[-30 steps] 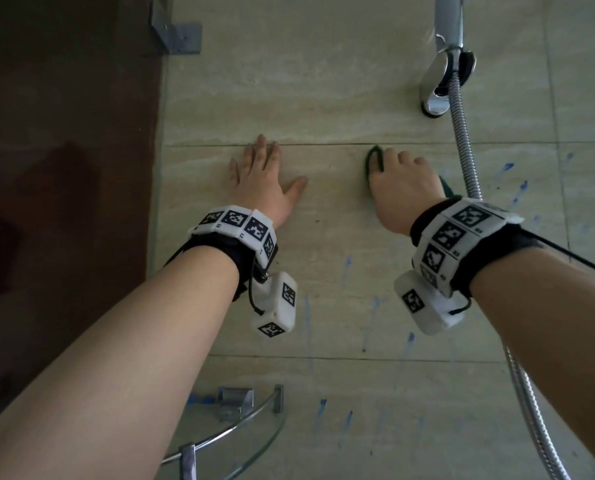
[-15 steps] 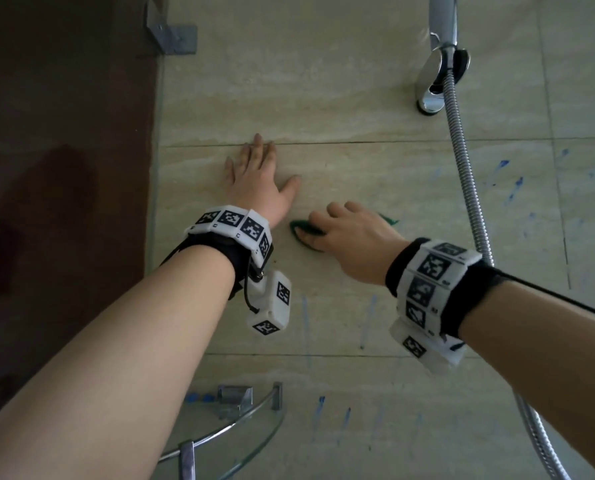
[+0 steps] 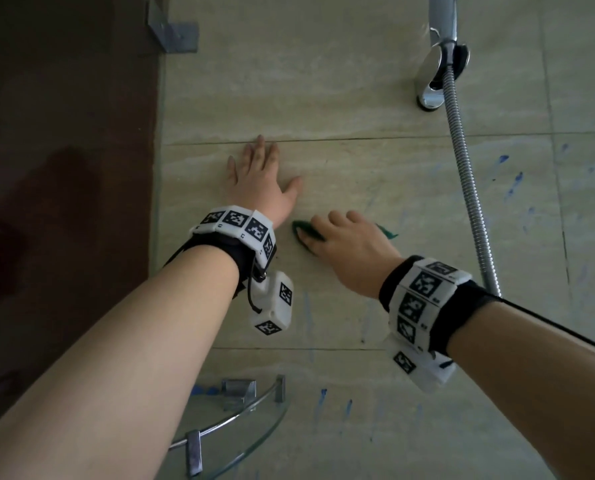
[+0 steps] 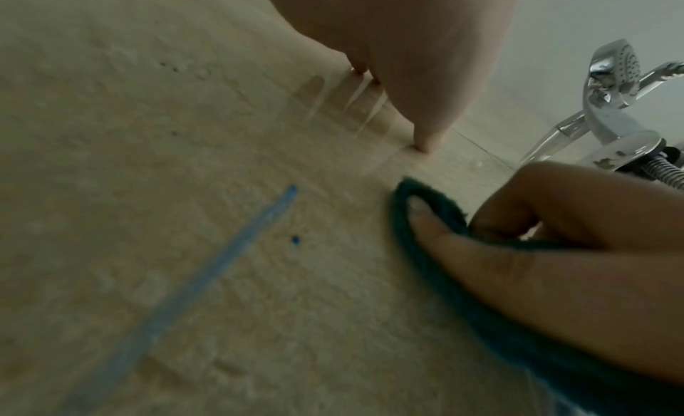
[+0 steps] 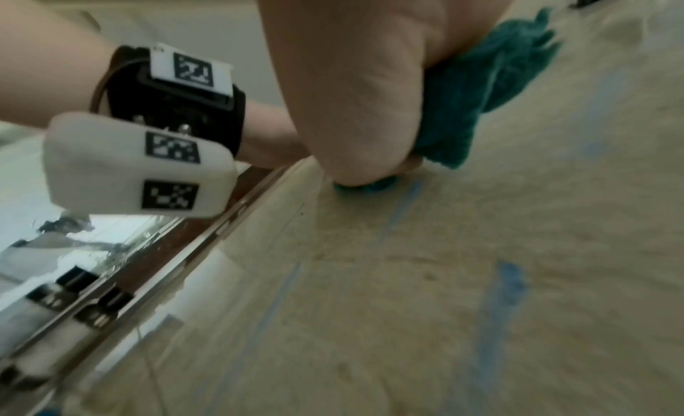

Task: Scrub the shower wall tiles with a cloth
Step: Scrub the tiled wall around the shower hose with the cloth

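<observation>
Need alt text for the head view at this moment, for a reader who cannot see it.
Seen from above the forearms, the right hand presses a green cloth against beige wall tiles, while the left hand lies flat on the wall beside it. Blue streaks mark the tiles near a metal hose; a glass shelf sits below.

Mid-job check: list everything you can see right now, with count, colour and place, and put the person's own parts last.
cloth: one, dark green, on the wall tile under the right hand
wall tiles: several, beige, filling the view
blue streaks: many, blue, right and lower tiles
shower hose: one, silver, hanging at right
shower holder: one, chrome, upper right
glass shelf: one, clear with metal rail, bottom
bracket: one, grey metal, upper left
left hand: flat on the tile, fingers straight
right hand: grips the cloth
</observation>
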